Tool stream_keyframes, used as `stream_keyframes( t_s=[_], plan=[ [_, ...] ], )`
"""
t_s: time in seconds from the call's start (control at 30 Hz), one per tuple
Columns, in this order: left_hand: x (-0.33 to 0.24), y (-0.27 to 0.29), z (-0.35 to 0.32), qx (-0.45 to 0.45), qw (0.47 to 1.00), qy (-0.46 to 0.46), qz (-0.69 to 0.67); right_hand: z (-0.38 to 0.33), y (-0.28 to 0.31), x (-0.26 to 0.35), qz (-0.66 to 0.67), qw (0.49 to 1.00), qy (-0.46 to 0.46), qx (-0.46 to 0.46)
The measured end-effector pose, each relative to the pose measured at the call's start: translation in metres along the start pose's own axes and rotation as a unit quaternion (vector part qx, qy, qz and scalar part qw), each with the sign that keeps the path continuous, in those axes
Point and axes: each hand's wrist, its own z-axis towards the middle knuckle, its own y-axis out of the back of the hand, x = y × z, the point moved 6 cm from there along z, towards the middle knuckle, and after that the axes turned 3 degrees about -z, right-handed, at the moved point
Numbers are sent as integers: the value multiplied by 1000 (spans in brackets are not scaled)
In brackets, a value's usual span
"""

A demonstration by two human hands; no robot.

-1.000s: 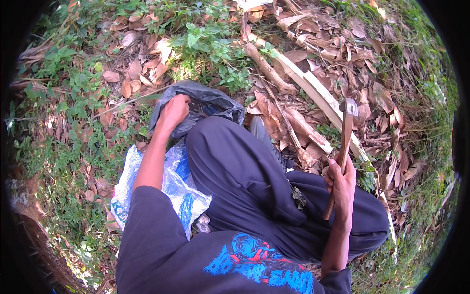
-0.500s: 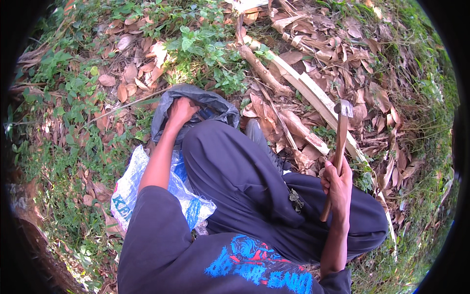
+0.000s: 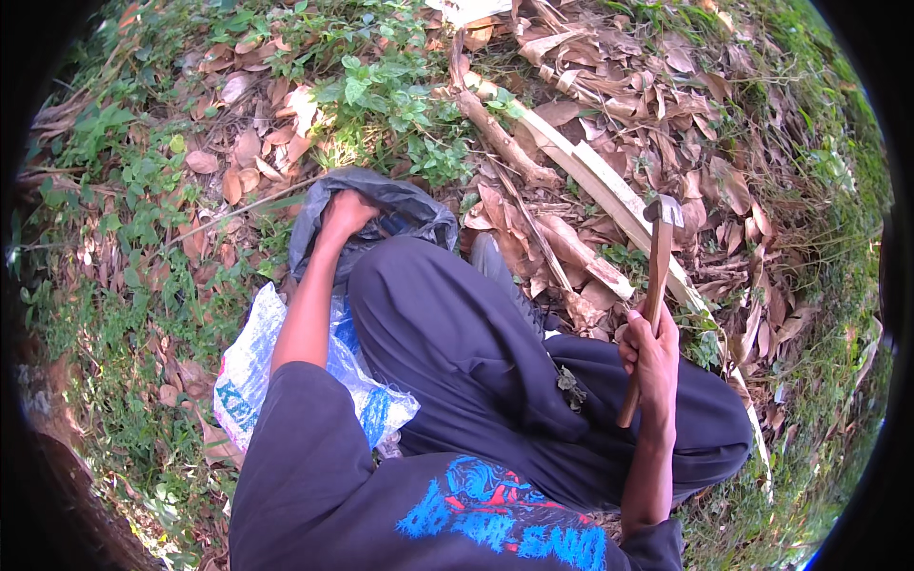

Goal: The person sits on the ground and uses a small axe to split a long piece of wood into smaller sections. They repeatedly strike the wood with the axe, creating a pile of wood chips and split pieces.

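Observation:
My left hand (image 3: 348,211) reaches into the mouth of a dark grey plastic bag (image 3: 433,219) beside my raised knee. Its fingers are down inside the bag and hidden, so what they touch cannot be seen. Something dark blue shows in the bag's opening. My right hand (image 3: 653,352) is wrapped round the wooden handle of a hammer (image 3: 660,252), held upright above my other knee with its metal head at the top. The handle's lower end sticks out below my fist.
A white plastic sack with blue print (image 3: 249,366) lies beside my left thigh. A long pale strip of split wood (image 3: 609,186) and a broken branch (image 3: 505,138) lie ahead. Dry leaves (image 3: 733,195) and low green plants (image 3: 367,86) cover the ground.
The whole view has shifted slightly. My left hand stays in the grey bag with its wrist turned a little, and the hammer remains upright in my right hand.

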Motion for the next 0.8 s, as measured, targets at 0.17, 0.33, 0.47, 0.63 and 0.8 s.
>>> stream_keyframes(
  t_s=[0.17,0.33,0.47,0.63,0.8],
  plan=[
    [1,-3,3,-12,1000,1,14,1,4,-1,15,1000,2,-12],
    [3,0,-2,-1,1000,11,0,-1,7,3,25,999,-2,-22],
    [-10,23,-26,-68,995,-25,-66,-1,9,3,29,999,-12,-16],
    [-53,62,-60,-24,997,-17,-67,-2,13,0,52,999,-8,-12],
    [-92,95,-79,54,955,-57,-286,-1,14,-2,68,998,1,-4]
  ],
)
